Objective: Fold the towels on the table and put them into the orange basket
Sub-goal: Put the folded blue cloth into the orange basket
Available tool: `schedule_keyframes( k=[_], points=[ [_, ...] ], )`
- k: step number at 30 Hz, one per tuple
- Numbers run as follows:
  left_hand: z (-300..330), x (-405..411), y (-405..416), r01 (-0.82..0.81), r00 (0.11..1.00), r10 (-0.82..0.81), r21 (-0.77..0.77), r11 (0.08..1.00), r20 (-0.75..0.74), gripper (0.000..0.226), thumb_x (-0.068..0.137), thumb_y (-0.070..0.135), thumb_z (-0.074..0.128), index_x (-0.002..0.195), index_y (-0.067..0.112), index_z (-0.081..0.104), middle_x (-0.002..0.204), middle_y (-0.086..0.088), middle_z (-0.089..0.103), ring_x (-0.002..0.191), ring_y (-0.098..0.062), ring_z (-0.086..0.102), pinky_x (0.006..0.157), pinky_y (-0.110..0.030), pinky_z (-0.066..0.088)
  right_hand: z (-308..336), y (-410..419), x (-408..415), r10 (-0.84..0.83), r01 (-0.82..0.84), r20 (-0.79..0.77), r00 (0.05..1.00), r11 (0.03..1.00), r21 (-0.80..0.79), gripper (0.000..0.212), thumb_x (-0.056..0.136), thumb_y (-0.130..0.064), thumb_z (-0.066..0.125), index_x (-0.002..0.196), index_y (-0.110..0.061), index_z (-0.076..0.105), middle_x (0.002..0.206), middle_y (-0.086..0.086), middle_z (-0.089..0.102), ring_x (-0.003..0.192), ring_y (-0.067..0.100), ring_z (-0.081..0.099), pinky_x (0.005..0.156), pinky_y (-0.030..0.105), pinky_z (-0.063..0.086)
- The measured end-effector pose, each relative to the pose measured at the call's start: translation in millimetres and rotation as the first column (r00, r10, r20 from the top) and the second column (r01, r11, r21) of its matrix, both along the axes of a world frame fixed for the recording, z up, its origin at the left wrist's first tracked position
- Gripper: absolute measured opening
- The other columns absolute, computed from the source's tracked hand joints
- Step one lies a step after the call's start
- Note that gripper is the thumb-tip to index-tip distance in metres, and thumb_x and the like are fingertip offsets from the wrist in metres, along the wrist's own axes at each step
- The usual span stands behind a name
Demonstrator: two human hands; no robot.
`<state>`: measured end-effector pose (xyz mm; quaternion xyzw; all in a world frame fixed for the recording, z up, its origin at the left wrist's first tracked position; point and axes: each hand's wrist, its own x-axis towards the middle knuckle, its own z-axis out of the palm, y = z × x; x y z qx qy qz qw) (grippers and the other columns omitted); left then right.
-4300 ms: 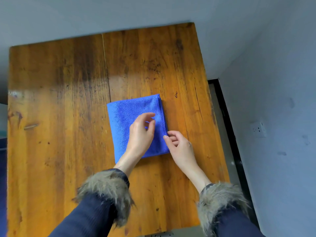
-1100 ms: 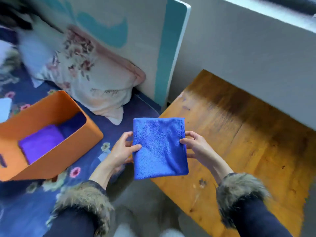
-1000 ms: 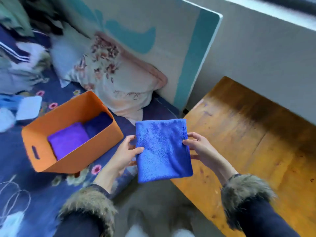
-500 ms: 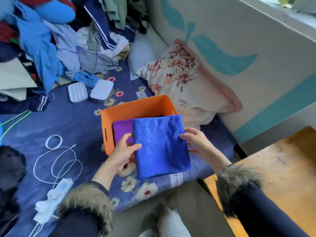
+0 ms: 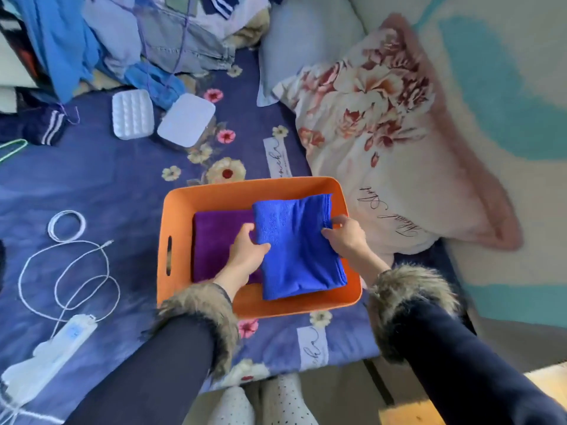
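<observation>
The folded blue towel (image 5: 296, 243) hangs low over the right half of the orange basket (image 5: 175, 216), which stands on a bed with a blue flowered cover. My left hand (image 5: 247, 253) pinches the towel's left edge and my right hand (image 5: 345, 237) pinches its right edge. A folded purple towel (image 5: 219, 237) lies in the basket's left half, partly under my left hand. Whether the blue towel touches the basket's bottom cannot be told.
A flowered pillow (image 5: 389, 133) lies just right of the basket. A white cable (image 5: 66, 271) and power strip (image 5: 49, 357) lie to its left, two white plastic lids (image 5: 159, 118) and a heap of clothes (image 5: 129, 38) behind. The wooden table's corner (image 5: 549, 384) shows at the bottom right.
I have turned from the table to the bed. Both hands carried the blue towel over the basket and lowered it into the right half, beside the purple towel.
</observation>
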<state>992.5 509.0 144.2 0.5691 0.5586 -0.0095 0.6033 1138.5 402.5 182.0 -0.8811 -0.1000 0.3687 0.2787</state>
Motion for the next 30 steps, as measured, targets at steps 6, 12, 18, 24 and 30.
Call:
schedule_keyframes(
  k=[6, 12, 18, 24, 30],
  points=[
    [-68.3, 28.1, -0.6, 0.076, 0.985, -0.069, 0.041, 0.996, -0.16, 0.037, 0.086, 0.01, 0.058, 0.12, 0.018, 0.045, 0.11, -0.011, 0.058, 0.096, -0.028, 0.056, 0.073, -0.032, 0.041, -78.4, 18.0, 1.9, 0.081, -0.079, 0.007, 0.997, 0.991, -0.105, 0.03, 0.089, -0.012, 0.05, 0.119, -0.006, 0.053, 0.119, 0.017, 0.059, 0.113, 0.036, 0.053, 0.092, 0.037, 0.043],
    [-115.1, 46.8, 6.7, 0.151, 0.962, -0.134, 0.054, 0.987, -0.237, 0.044, 0.088, 0.011, 0.058, 0.128, 0.017, 0.041, 0.118, -0.016, 0.054, 0.109, -0.032, 0.05, 0.088, -0.038, 0.042, -118.1, 31.4, 4.7, 0.101, -0.091, 0.04, 0.994, 0.976, -0.199, 0.04, 0.095, -0.013, 0.044, 0.134, -0.009, 0.04, 0.13, 0.017, 0.052, 0.122, 0.036, 0.046, 0.096, 0.037, 0.038],
    [-129.2, 51.1, 14.0, 0.186, 0.944, -0.161, 0.064, 0.98, -0.287, 0.047, 0.088, 0.013, 0.058, 0.131, 0.017, 0.04, 0.117, -0.019, 0.055, 0.109, -0.034, 0.05, 0.091, -0.044, 0.043, -131.8, 40.6, 7.7, 0.176, -0.155, 0.067, 0.982, 0.956, -0.251, 0.039, 0.094, -0.01, 0.043, 0.133, -0.005, 0.039, 0.127, 0.022, 0.053, 0.118, 0.038, 0.049, 0.093, 0.037, 0.04],
    [-134.7, 53.1, 16.0, 0.228, 0.94, -0.209, 0.043, 0.973, -0.269, 0.047, 0.089, 0.012, 0.057, 0.132, 0.014, 0.038, 0.115, -0.02, 0.057, 0.109, -0.035, 0.051, 0.09, -0.045, 0.044, -142.6, 44.5, 5.5, 0.276, -0.213, 0.118, 0.954, 0.898, -0.384, 0.036, 0.092, -0.011, 0.048, 0.127, -0.003, 0.04, 0.128, 0.022, 0.05, 0.12, 0.037, 0.048, 0.101, 0.041, 0.038],
    [-135.2, 48.8, 19.8, 0.204, 0.949, -0.19, 0.032, 0.978, -0.252, 0.046, 0.088, 0.013, 0.059, 0.13, 0.013, 0.041, 0.107, -0.011, 0.057, 0.104, -0.028, 0.052, 0.083, -0.035, 0.04, -143.5, 43.2, 7.2, 0.321, -0.225, 0.166, 0.932, 0.875, -0.428, 0.029, 0.094, -0.008, 0.044, 0.122, -0.002, 0.042, 0.126, 0.022, 0.05, 0.114, 0.037, 0.051, 0.095, 0.04, 0.039]
  ],
)
